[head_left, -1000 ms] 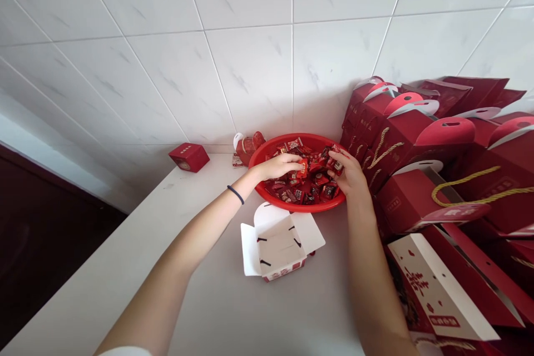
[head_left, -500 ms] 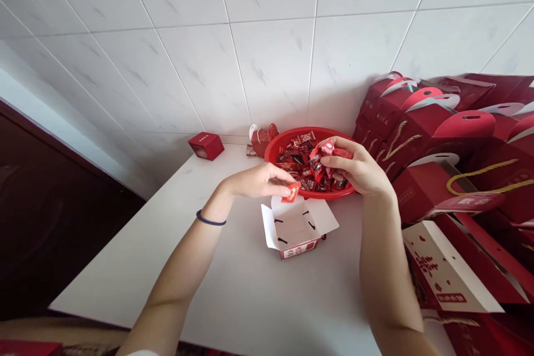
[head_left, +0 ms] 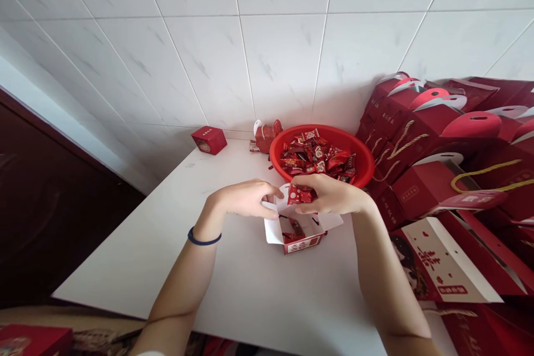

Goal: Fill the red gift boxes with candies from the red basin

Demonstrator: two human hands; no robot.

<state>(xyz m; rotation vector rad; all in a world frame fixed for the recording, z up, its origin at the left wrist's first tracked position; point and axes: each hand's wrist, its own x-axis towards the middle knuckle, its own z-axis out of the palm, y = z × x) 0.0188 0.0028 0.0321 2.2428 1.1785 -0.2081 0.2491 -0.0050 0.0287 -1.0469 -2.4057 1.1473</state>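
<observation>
A glossy tiled wall (head_left: 283, 55) backs the smooth white table (head_left: 233, 278); stiff red bags (head_left: 434, 186) crowd its right. A round plastic basin (head_left: 367, 164) of shiny sweets (head_left: 319, 153) is behind the open card box (head_left: 306, 245). The left hand (head_left: 250, 199) is spread at one flap (head_left: 273, 228); the right hand (head_left: 336, 194) pinches red packets (head_left: 301, 194) above the box, hiding part of it.

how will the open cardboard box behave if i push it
The open cardboard box is probably light, its walls looking thin. Its spread flaps would likely bend. Low on the smooth tabletop, it should slide rather than tip.
</observation>
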